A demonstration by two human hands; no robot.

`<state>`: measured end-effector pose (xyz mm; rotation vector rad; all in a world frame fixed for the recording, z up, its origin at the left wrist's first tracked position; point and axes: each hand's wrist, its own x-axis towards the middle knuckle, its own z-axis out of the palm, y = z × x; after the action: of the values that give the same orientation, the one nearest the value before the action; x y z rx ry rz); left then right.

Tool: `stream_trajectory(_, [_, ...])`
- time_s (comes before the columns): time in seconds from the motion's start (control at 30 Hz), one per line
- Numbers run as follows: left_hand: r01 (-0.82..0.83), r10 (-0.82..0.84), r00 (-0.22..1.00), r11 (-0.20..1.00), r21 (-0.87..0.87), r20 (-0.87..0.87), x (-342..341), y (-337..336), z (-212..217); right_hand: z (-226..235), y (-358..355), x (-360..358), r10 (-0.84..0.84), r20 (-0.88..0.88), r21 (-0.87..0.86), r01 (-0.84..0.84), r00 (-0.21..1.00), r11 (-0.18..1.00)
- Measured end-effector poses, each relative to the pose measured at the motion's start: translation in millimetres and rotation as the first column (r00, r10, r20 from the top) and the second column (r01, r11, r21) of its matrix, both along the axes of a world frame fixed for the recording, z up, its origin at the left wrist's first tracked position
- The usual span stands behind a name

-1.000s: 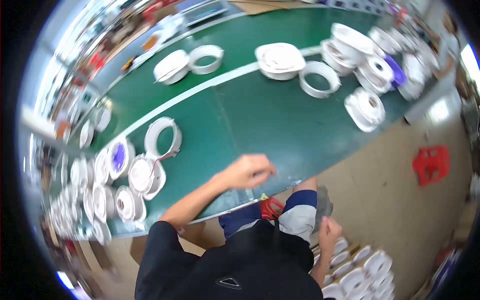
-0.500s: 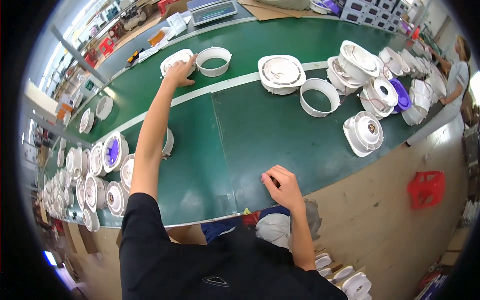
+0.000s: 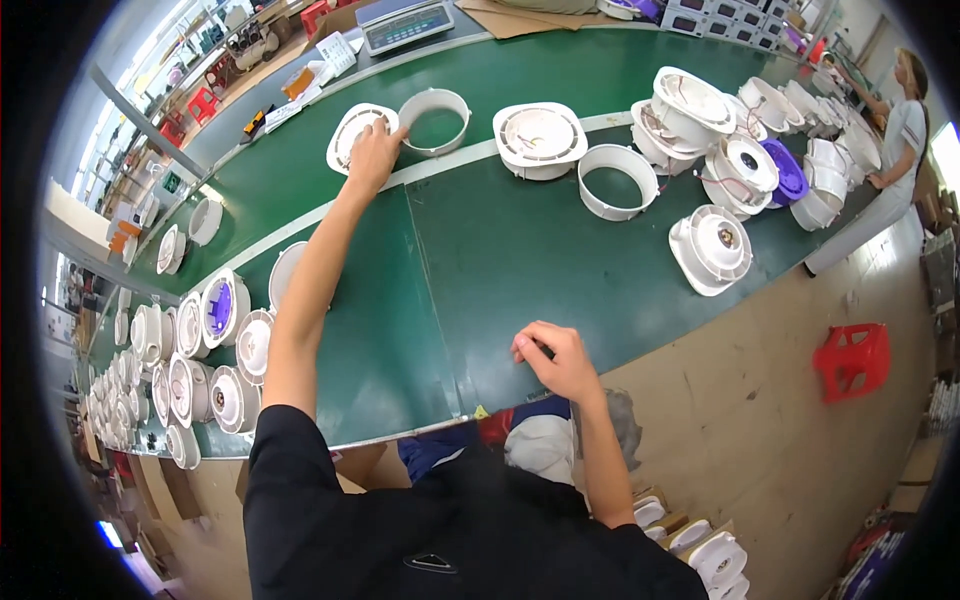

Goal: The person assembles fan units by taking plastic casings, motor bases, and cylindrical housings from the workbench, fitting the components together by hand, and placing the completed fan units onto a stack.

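My left arm stretches far across the green bench. At its end my left hand (image 3: 374,158) closes its fingers on the near right rim of a white plastic housing (image 3: 345,140) with a slotted round top. Just right of that hand stands an open white ring (image 3: 468,118). My right hand (image 3: 556,358) hovers by the bench's near edge, loosely curled, with nothing visible in it. Another white housing (image 3: 540,135) and a second white ring (image 3: 618,208) lie to the right. Part of a round white piece (image 3: 285,272) shows behind my left forearm.
Several white housings crowd the left (image 3: 187,385) and right (image 3: 690,100) of the green bench (image 3: 520,270). One housing (image 3: 712,250) sits near the right edge, close to a purple part (image 3: 785,170). A scale (image 3: 408,28) stands beyond. A person (image 3: 905,150) works at far right; a red stool (image 3: 852,360) is on the floor.
My left hand's fingers have drawn together at the housing's rim, and the housing has come slightly nearer. My right hand stays curled in about the same place. The whole view has shifted a little.
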<state>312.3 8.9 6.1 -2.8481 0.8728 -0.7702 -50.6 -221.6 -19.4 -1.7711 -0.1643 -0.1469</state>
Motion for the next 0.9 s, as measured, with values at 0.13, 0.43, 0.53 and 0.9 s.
stream_trajectory(0.13, [0.074, -0.11, 0.993, 0.881, -0.467, -0.05, -40.8, 22.9, 35.7, 1.2, -0.6, 1.8, 0.048, -0.048, 0.115, -0.042, 0.998, 0.992])
stream_trajectory(0.43, [-0.655, -0.743, 0.628, -0.343, -0.673, -0.233, -281.6, 14.1, 14.1, 1.1, 56.2, -16.0, 0.109, -0.039, 0.445, -0.08, 0.993, 0.892])
stream_trajectory(0.53, [-0.748, -0.755, 0.613, -0.46, -0.478, -0.232, -334.7, 7.2, -25.8, 4.8, 59.4, -25.1, -0.131, -0.179, 0.498, 0.205, 0.975, 0.843])
stream_trajectory(0.9, [-0.459, -0.583, 0.729, -0.027, -0.888, -0.359, -355.5, 55.6, -9.1, 15.2, 51.0, -15.9, -0.481, 0.076, 0.179, 0.462, 0.874, 0.869])
